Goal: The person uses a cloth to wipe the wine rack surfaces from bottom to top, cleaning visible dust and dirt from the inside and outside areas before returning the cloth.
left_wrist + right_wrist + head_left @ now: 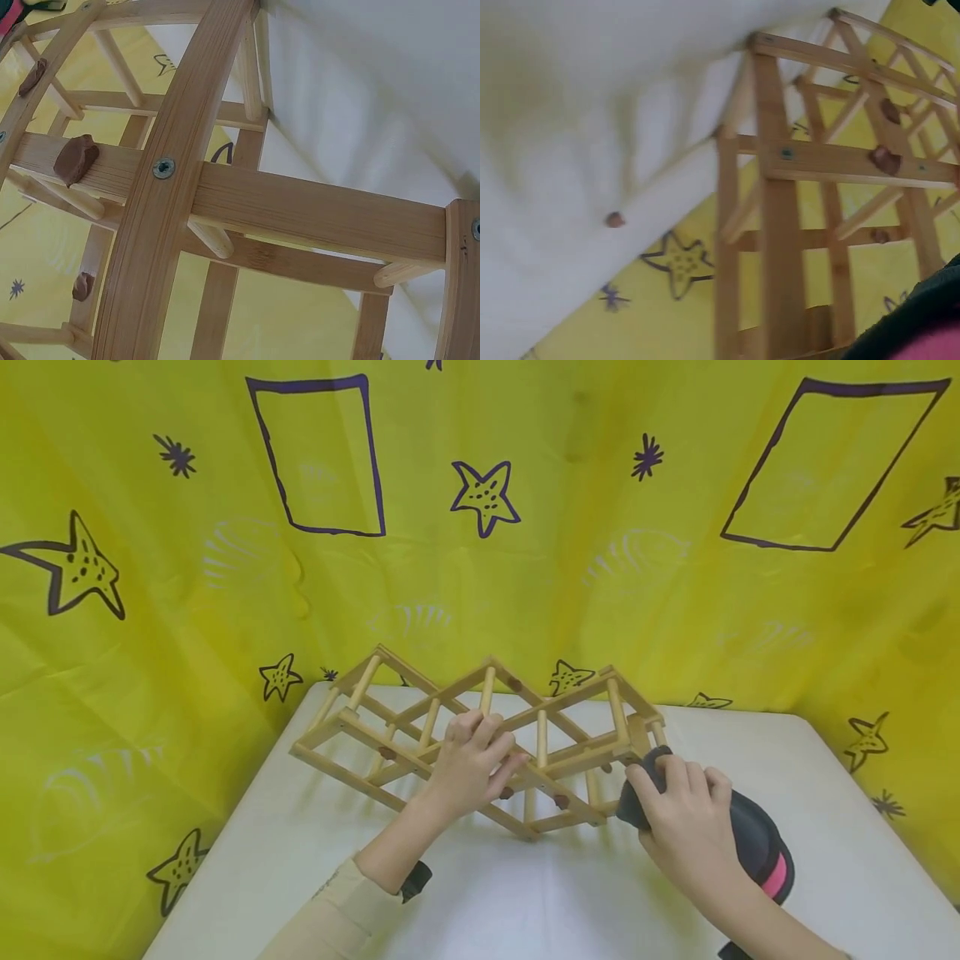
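Note:
A folding wooden lattice rack, joined by round dowels and screws, stands on the white table. My left hand grips its middle, fingers curled over the upper bars. Brown lumps stick to several slats. My right hand holds a dark, soft-looking thing with a pink patch, its front end against or very near the rack's right end; its exact kind is unclear. In the right wrist view, a blurred edge of this dark and pink thing fills the lower right corner. Neither wrist view shows the fingers.
A small brown lump lies on the white table beside the rack. Behind and at both sides hangs a yellow curtain printed with stars and frames. A dark strap shows at my left wrist.

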Available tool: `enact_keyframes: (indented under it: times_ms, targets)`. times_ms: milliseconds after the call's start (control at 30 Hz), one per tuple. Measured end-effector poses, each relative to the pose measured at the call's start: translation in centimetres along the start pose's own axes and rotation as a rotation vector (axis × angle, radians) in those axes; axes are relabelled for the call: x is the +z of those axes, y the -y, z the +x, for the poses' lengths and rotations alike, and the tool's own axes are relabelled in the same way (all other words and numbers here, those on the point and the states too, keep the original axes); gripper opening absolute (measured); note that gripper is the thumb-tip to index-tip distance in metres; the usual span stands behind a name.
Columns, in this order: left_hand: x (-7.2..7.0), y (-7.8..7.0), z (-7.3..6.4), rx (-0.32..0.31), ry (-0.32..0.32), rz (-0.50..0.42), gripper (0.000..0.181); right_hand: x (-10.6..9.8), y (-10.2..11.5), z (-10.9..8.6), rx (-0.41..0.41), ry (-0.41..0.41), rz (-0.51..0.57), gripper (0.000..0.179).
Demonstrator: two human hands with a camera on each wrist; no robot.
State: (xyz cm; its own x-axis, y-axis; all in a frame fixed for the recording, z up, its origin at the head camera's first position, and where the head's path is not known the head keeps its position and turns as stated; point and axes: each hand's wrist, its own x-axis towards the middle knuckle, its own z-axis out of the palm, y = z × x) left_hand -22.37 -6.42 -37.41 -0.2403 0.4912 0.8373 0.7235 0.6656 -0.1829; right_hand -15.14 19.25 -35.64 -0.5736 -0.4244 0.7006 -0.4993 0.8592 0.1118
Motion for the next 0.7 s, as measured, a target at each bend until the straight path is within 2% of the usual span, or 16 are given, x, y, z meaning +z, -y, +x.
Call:
enact_keyframes:
  times_ms: [100,200,333,533,700]
  targets:
    - [0.1,0.1,0.0,0.013,-0.012,0.004,0.037,-0.1,0.5,1.0,-0.018,-0.025,0.01,0.057]
    - [0.2,0.2,0.0,0.023,-0.024,0.008,0.037,-0.1,0.7,1.2,-0.019,-0.031,0.012,0.059]
    - [0.2,0.1,0.0,0.018,-0.02,0.006,0.037,0.1,0.5,0.2,0.016,-0.008,0.001,0.06]
    - [0.1,0.0,0.1,0.015,-0.005,0.002,0.036,0.2,-0.4,-1.9,0.118,0.075,-0.019,0.06]
    - [0.3,0.0,0.0,0.01,-0.007,0.008,0.037,0.3,-0.7,-2.1,0.121,0.055,-0.003,0.059]
